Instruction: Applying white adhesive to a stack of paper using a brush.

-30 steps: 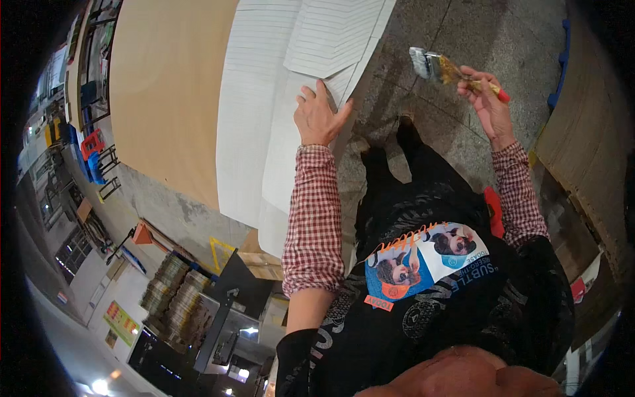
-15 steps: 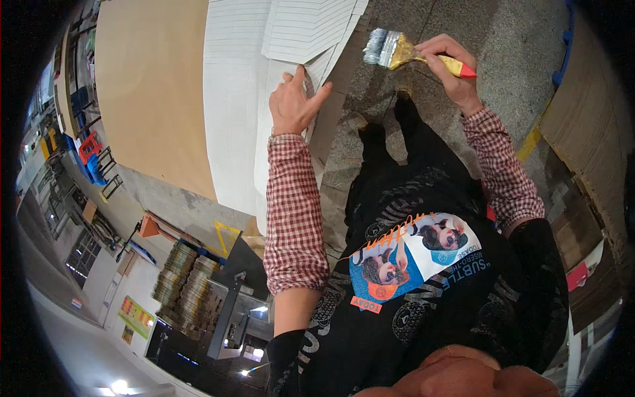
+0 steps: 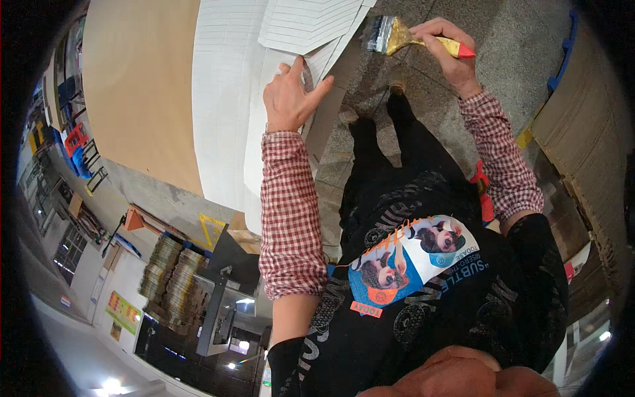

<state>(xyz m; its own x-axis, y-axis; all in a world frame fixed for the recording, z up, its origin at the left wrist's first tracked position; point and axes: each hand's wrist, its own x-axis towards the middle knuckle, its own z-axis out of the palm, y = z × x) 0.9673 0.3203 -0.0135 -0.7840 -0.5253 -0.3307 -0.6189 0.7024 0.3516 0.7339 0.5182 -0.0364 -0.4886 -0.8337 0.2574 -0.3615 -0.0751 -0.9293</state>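
A wide paintbrush (image 3: 401,37) with a yellow, red-tipped handle is gripped in my right hand (image 3: 446,54), over the grey floor. Its bristles point left and look wet and whitish near the metal band. On the stack of white lined sheets (image 3: 228,99) rests my left hand (image 3: 291,96), fingers spread and pointing away from me. Under and beside those fingertips lies a smaller white piece with slanted lines (image 3: 311,23). The sheets' right edges are fanned in steps. Checked sleeves cover both forearms.
A large tan board (image 3: 142,92) lies left of the white sheets. Brown cardboard sheets (image 3: 585,139) stand at the right. Tall stacks of bundled material (image 3: 169,274) and a dark machine (image 3: 225,291) are at lower left. My legs stand on the speckled floor (image 3: 509,33).
The paintbrush has shifted slightly up and its bristles have turned. My left hand stays spread on the sheets. The whole view has moved a little.
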